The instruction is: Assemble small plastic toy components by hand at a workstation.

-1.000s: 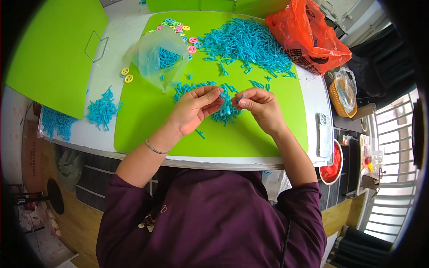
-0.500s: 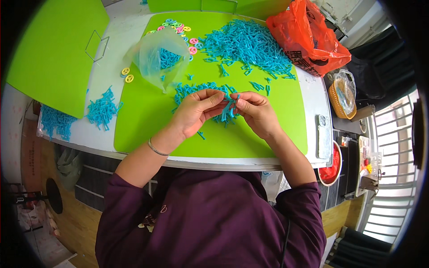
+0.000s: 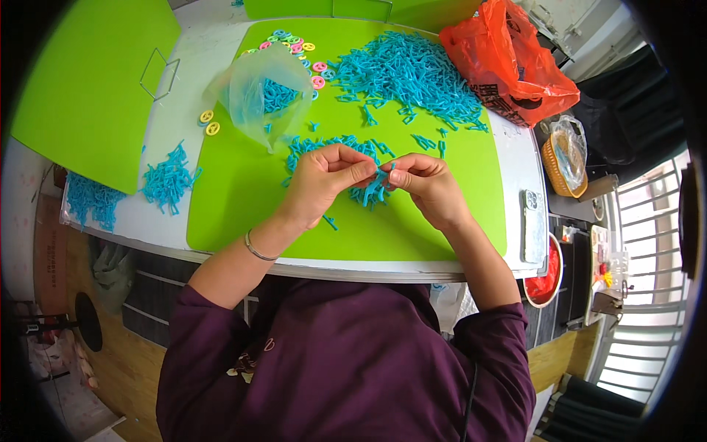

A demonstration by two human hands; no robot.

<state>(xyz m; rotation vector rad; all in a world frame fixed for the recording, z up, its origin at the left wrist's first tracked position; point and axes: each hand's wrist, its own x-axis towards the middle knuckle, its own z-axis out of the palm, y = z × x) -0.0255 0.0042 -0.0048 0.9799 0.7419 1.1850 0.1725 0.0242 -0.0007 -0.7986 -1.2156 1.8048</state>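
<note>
My left hand (image 3: 328,179) and my right hand (image 3: 429,190) meet over the green mat, fingers pinched. Between their fingertips is a small blue plastic piece (image 3: 382,174), partly covered by the fingers; whether it is one piece or two joined ones I cannot tell. Right beneath and behind the hands lies a small heap of blue plastic pieces (image 3: 339,141), some of it hidden by my left hand. One loose blue stick (image 3: 330,222) rests on the mat nearer to me.
A large blue heap (image 3: 412,74) spreads at the back, beside a red plastic bag (image 3: 508,62). The translucent bag (image 3: 250,103) holds more blue pieces. Colourful rings (image 3: 318,67) lie behind it. Another blue pile (image 3: 171,178) sits left; a phone (image 3: 535,225) lies at the right edge.
Both hands have shifted slightly, the right one a little down and to the right. Their fingertips now meet lower, around the small blue piece. The heaps and bags look the same.
</note>
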